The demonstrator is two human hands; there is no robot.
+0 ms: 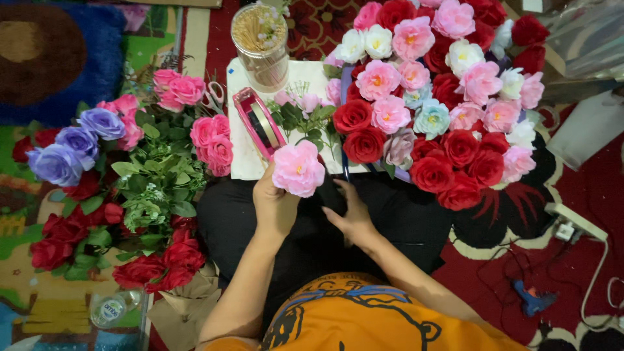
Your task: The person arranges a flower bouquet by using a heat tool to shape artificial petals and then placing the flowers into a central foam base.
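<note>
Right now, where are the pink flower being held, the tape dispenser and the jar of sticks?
Pink flower (298,168), head view, petals.
Tape dispenser (258,122), head view, pink frame.
Jar of sticks (261,45), head view, clear side.

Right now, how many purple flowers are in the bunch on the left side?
3. One purple flower is uppermost, a second lies just below and left of it, and a third is lowest and leftmost. Leaves and red flowers may hide others.

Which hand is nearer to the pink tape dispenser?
Left. The left hand, holding a pink flower, is just below the tape dispenser; the right hand is farther right.
</note>
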